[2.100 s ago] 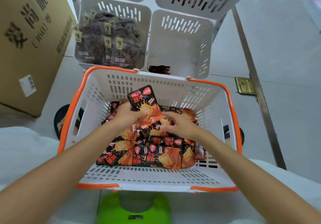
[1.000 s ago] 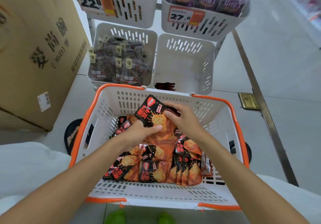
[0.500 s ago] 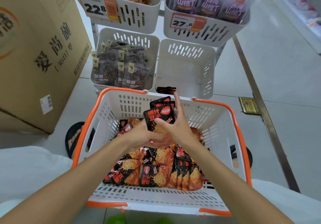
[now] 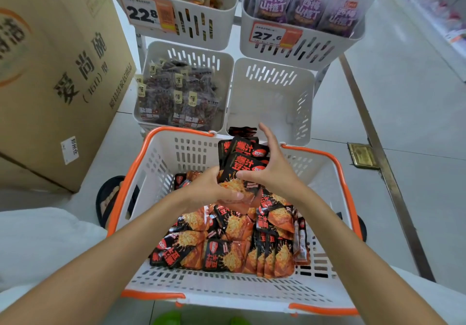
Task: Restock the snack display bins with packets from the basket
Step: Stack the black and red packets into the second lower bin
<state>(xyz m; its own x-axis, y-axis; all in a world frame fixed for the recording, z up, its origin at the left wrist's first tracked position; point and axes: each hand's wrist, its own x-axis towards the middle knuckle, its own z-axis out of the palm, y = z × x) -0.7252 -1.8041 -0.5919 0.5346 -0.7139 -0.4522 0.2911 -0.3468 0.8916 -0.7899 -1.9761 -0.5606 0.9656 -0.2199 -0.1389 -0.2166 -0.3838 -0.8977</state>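
A white basket with an orange rim holds several black-and-orange snack packets. Above its far end I hold an upright stack of these packets between both hands. My left hand grips the stack's lower left edge. My right hand clasps the right side, thumb on the front, fingers raised behind. Just beyond the basket stands a nearly empty white bin with a few dark red packets at its near edge.
A bin of dark packets sits left of the nearly empty one. Two upper bins carry price tags: 22.8 and 27.6 with purple bags. A large cardboard box stands at left. A metal floor strip runs at right.
Both hands gathered packets from the basket into a stack, turned it upright and lifted it toward the basket's far end. The camera tilted up, showing the upper bins.
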